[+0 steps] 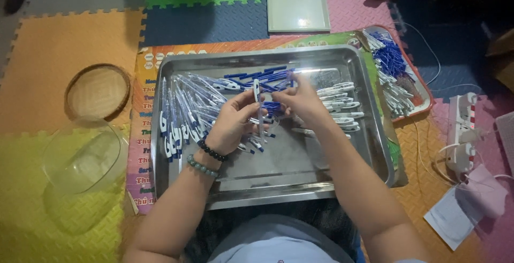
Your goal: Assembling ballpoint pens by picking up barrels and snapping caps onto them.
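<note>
— How far along does the pen work look?

— Partway, I'd judge. In the steel tray, a thick row of put-together white-and-blue pens lies at the left, while loose blue parts and white barrels wait at the back and right.

— And the hands?

— The left hand pinches an upright white pen over the tray's middle. The right hand meets it there, fingertips closed on small parts at the pen; which part exactly, I cannot tell.

— Other containers?

— A red-rimmed tray to the right holds more blue pieces and white barrels. On the foam floor at the left lie a woven basket and a clear plastic tub; I see nothing in either.
</note>
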